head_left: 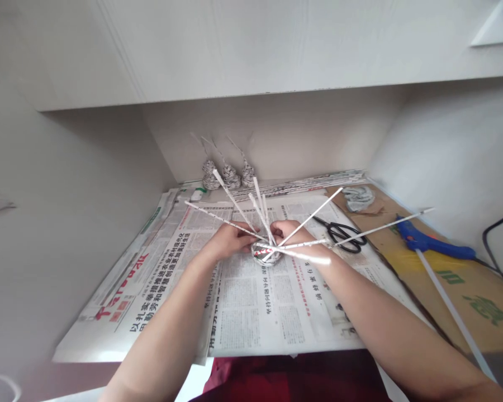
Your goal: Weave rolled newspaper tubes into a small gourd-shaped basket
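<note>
Head view: small woven paper piece (266, 254) sat on the spread newspaper (251, 301), dead centre between both hands, touching each. Left hand (230, 241) closed on its left side, fingers curled inward toward the weave; right hand (295, 237) closed on its right side, thumb and fingers pinched at the rim. Neither plainly nearer: both met at the piece, wrists angled in from the near edge.

Rolled paper sticks (305, 220) fanned out of the piece like spokes, up and away from the body. Two ran left and back, a few stood nearly upright in the middle, and two long ones lay low toward the right, over the scissors (341, 233). Longest reach therefore to the right and far side; right hand sat under those long sticks, left hand under the shorter ones. Exactly which stick each hand pinched was perhaps not to be told, since glare washed out the right wrist.

Further off: three small woven cones (228, 176) stood against the back wall, a bundle of spare sticks (310, 183) lay flat beside them, and a blue glue gun (430, 243) rested on cardboard (465, 290) well to the right.
</note>
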Demonstrator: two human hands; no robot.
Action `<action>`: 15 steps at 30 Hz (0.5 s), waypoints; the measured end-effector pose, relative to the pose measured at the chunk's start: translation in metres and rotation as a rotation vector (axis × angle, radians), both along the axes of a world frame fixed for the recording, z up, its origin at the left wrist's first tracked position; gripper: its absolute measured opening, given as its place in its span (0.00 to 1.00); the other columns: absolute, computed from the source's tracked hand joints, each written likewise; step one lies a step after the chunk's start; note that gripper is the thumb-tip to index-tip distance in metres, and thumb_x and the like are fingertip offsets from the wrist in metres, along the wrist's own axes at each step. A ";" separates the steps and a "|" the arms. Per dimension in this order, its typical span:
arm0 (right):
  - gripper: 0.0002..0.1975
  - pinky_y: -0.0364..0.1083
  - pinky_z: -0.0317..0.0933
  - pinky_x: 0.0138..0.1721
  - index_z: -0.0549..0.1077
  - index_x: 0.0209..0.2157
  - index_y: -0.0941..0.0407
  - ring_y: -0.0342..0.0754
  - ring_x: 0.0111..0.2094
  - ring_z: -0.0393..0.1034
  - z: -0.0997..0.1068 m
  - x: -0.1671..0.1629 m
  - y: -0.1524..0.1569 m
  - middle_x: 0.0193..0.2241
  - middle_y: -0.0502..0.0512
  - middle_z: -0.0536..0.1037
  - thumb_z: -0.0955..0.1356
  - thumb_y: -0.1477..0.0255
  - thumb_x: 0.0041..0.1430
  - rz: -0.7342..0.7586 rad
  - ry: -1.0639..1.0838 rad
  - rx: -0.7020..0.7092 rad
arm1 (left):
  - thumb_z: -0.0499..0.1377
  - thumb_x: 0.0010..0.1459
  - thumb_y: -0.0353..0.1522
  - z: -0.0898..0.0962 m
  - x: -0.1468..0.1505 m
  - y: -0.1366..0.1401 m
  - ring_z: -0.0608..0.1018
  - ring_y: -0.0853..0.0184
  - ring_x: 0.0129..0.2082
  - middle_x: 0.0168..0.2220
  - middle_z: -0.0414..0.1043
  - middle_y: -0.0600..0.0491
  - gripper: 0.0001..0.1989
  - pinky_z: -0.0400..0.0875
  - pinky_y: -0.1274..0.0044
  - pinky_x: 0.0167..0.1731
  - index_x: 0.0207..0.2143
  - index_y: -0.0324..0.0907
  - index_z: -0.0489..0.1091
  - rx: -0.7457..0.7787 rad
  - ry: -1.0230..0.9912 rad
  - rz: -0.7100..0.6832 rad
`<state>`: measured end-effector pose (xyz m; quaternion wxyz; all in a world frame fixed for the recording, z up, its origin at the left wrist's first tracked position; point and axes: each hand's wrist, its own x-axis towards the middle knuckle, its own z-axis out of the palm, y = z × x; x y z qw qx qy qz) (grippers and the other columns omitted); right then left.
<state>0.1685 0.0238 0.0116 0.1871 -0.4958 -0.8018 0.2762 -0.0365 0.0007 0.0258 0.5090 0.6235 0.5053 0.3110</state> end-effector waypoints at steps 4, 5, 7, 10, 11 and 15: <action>0.08 0.40 0.57 0.29 0.74 0.32 0.57 0.45 0.31 0.70 0.005 -0.004 -0.005 0.30 0.53 0.77 0.64 0.77 0.51 0.024 -0.018 0.056 | 0.64 0.45 0.33 -0.009 0.009 0.002 0.76 0.68 0.24 0.27 0.77 0.52 0.12 0.71 0.79 0.23 0.34 0.38 0.77 0.088 0.084 0.081; 0.09 0.40 0.57 0.30 0.74 0.32 0.57 0.45 0.31 0.70 0.006 -0.005 -0.006 0.31 0.53 0.78 0.63 0.77 0.51 0.027 -0.036 0.076 | 0.64 0.44 0.33 -0.011 0.010 0.003 0.75 0.69 0.22 0.24 0.76 0.53 0.11 0.69 0.80 0.21 0.33 0.38 0.77 0.106 0.113 0.083; 0.09 0.41 0.56 0.30 0.74 0.32 0.57 0.46 0.32 0.70 0.006 -0.007 -0.007 0.31 0.54 0.78 0.63 0.78 0.52 0.032 -0.070 0.124 | 0.64 0.43 0.32 -0.013 0.013 0.003 0.74 0.70 0.20 0.21 0.74 0.54 0.09 0.66 0.81 0.20 0.30 0.38 0.77 0.139 0.181 0.115; 0.08 0.42 0.55 0.29 0.73 0.31 0.56 0.47 0.31 0.69 0.004 -0.010 -0.008 0.30 0.55 0.77 0.62 0.78 0.54 0.049 -0.088 0.187 | 0.63 0.42 0.29 -0.015 0.019 0.001 0.74 0.70 0.22 0.22 0.75 0.53 0.05 0.65 0.81 0.22 0.26 0.38 0.76 0.231 0.299 0.193; 0.08 0.42 0.55 0.29 0.73 0.30 0.56 0.47 0.30 0.69 0.003 -0.011 -0.008 0.29 0.55 0.77 0.62 0.77 0.55 0.053 -0.091 0.197 | 0.62 0.43 0.28 -0.016 0.020 0.000 0.74 0.69 0.23 0.23 0.75 0.53 0.04 0.65 0.80 0.23 0.26 0.39 0.75 0.270 0.332 0.209; 0.06 0.43 0.55 0.29 0.73 0.30 0.56 0.47 0.29 0.68 0.002 -0.010 -0.007 0.29 0.56 0.76 0.63 0.76 0.55 0.077 -0.076 0.171 | 0.61 0.46 0.30 -0.017 0.025 -0.001 0.75 0.68 0.25 0.24 0.76 0.52 0.04 0.65 0.79 0.25 0.26 0.40 0.75 0.318 0.360 0.217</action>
